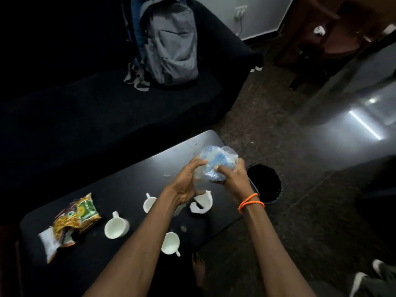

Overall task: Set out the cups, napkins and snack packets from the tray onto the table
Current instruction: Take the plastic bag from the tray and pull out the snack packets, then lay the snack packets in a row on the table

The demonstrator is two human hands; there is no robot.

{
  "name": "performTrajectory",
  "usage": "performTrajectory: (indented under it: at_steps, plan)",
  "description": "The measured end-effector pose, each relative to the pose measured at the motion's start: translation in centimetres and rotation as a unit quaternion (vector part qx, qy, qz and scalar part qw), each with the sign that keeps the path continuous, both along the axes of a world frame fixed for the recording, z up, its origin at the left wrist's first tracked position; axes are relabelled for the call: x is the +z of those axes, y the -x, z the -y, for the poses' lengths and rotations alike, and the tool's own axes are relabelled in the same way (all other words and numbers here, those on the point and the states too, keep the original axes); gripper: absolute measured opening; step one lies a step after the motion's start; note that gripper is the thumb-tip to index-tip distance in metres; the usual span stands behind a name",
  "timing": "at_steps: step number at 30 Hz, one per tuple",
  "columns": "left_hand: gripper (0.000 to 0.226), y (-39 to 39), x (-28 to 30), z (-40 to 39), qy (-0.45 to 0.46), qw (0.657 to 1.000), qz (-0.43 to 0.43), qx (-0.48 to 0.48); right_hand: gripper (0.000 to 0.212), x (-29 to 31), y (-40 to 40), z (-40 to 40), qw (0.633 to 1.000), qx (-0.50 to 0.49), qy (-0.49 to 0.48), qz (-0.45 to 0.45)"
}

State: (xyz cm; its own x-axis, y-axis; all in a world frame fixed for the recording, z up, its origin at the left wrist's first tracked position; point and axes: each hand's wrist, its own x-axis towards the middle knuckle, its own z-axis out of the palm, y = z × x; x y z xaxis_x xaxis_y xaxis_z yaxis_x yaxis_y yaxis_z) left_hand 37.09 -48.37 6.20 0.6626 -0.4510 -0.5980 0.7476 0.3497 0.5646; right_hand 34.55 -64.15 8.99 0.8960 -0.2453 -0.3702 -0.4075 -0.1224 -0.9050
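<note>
Both hands hold a clear plastic bag with blue and white contents [217, 161] above the right part of the dark table [132, 174]. My left hand [188, 181] grips its left side and my right hand [232, 176] its lower right. On the table stand three white cups: one [115, 227] in the middle, one [149, 203] partly behind my left forearm, one [171, 243] near the front edge. A white crumpled napkin or broken cup [201, 203] lies below my hands; I cannot tell which. A yellow-green snack packet [75, 217] lies at the left, over a white packet [48, 243].
A dark sofa [107, 108] runs behind the table, with a grey backpack [169, 43] on it. A black round bin [264, 183] stands on the floor off the table's right end. My bare foot [198, 269] shows by the front edge. Someone's shoes [362, 279] at bottom right.
</note>
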Motion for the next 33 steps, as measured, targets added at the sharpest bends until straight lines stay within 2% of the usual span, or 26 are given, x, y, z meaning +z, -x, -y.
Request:
performTrajectory:
  at_steps: [2,4,5,6,9,10,13,15,19,22,24,26,28,30,33]
  plan:
    - [0.040,-0.5,-0.6,3.0,-0.030,1.000,-0.006,0.001,0.042,-0.7,-0.2,2.5,0.999,-0.003,0.027,-0.020]
    - [0.039,-1.1,-1.3,6.2,-0.114,0.993,-0.008,0.041,0.044,-0.9,-0.4,4.5,0.989,-0.019,0.141,-0.037]
    - [0.036,-1.4,-1.6,7.9,-0.173,0.983,-0.002,0.061,0.051,-0.9,-0.4,5.4,0.979,-0.016,0.199,-0.031]
    - [0.032,-1.7,-1.9,9.5,-0.229,0.971,0.011,0.072,0.062,-0.9,-0.3,6.1,0.976,-0.002,0.216,-0.022]
    - [0.022,-2.4,-2.1,14.0,-0.377,0.922,0.080,0.049,0.104,-1.7,0.4,7.6,0.985,0.046,0.167,-0.013]
    - [0.021,-2.7,-2.4,15.2,-0.381,0.920,0.084,0.020,0.105,-2.3,0.6,8.3,0.983,0.024,0.180,0.002]
    - [0.019,-3.0,-2.5,18.8,-0.233,0.961,0.045,-0.142,0.072,-4.1,0.5,12.5,0.953,-0.121,0.267,0.075]
    - [0.021,-3.1,-2.4,20.4,-0.199,0.955,0.058,-0.212,0.060,-5.2,0.4,15.7,0.928,-0.169,0.316,0.102]
    - [0.045,-3.6,-3.7,22.5,-0.293,0.935,0.128,-0.151,0.066,-7.4,0.0,20.8,0.868,-0.232,0.416,0.142]
    - [0.035,-3.6,-5.5,22.7,-0.352,0.909,0.159,-0.158,0.080,-9.2,-0.6,23.1,0.823,-0.203,0.523,0.090]
    - [0.028,-3.4,-6.8,22.6,-0.352,0.904,0.172,-0.170,0.105,-10.9,-0.7,24.2,0.833,-0.115,0.541,-0.023]
    - [0.024,-3.2,-7.6,22.3,-0.344,0.905,0.184,-0.170,0.125,-12.3,-0.6,24.7,0.848,-0.037,0.511,-0.133]
    - [0.018,-3.2,-8.2,21.6,-0.342,0.905,0.198,-0.159,0.117,-13.3,-0.3,24.5,0.843,-0.014,0.510,-0.172]
    - [0.012,-3.3,-8.8,20.4,-0.342,0.908,0.202,-0.134,0.101,-13.8,0.0,23.4,0.841,-0.018,0.515,-0.166]
    - [0.019,-3.5,-8.9,17.7,-0.348,0.909,0.208,-0.102,0.085,-14.0,0.5,20.4,0.863,-0.012,0.484,-0.145]
